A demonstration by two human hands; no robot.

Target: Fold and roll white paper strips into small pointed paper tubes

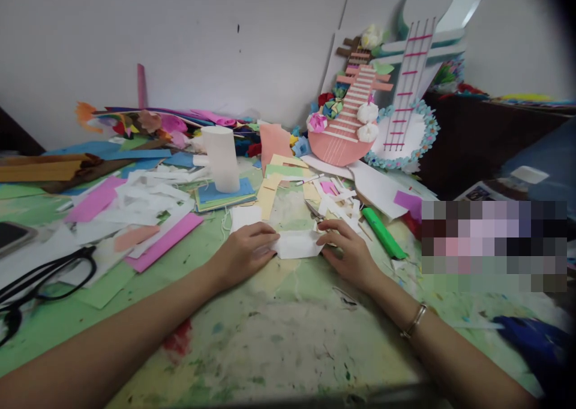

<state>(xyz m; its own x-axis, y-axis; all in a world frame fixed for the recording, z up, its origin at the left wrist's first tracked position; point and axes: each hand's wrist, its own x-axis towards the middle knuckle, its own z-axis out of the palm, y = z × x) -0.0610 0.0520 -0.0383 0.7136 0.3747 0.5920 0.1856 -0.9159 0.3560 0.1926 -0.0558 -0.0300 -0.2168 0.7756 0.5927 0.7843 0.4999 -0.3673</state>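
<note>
A small piece of white paper (299, 244) is stretched between my two hands, low over the paint-stained table. Its left end is pinched by my left hand (245, 250), thumb below and fingers on top. At the other end, my right hand (346, 250) grips the paper between thumb and fingers. Scissors (314, 211) lie just beyond the right fingers, partly hidden by them. Another white paper piece (245, 216) rests behind my left hand. Farther back, a white paper cylinder (221, 160) stands upright on a stack of coloured paper (227, 194).
White paper strips (148, 196) and pink sheets (168, 241) cover the left side, with black glasses (67, 271) in front. A green tube-like object (382, 233) lies right of my hands. Paper instrument models (346, 133) lean on the wall. The far right is pixelated.
</note>
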